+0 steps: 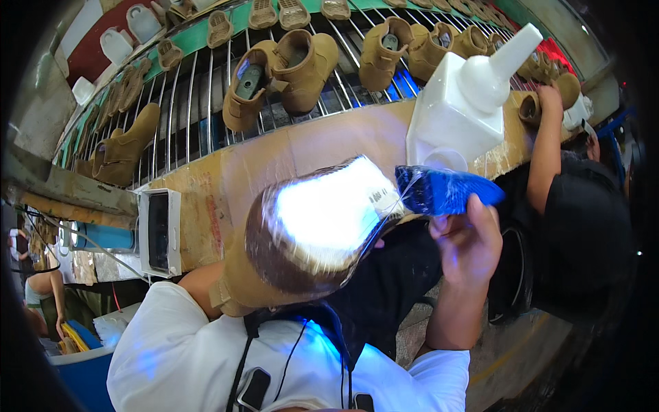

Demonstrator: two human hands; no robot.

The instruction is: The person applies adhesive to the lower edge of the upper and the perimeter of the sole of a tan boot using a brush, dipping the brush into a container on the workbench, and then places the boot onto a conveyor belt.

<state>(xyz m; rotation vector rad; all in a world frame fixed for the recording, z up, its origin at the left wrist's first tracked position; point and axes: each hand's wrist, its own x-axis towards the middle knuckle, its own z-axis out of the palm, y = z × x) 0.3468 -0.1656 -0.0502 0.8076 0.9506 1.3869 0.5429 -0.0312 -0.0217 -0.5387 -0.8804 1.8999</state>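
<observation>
A tan ankle boot (257, 285) is held up close before me, with its underside turned upward. A white-blue glare covers much of that underside. My left forearm runs behind the boot, and only a fingertip of my left hand (379, 243) shows past its edge, so the grip is mostly hidden. Between the thumb and fingers of my right hand (473, 240) is a blue brush (453, 192). Its tip is beside the boot's end, and thin shiny strands stretch from it to the boot.
A white bottle with a long spout (460, 103) stands on the cardboard-covered bench (302, 147). Behind it, a rack of metal rods (189, 123) carries several tan boots (302, 69) and soles. At left is a white-framed box (175, 233); at right, a co-worker's arm (546, 154) reaches to a boot.
</observation>
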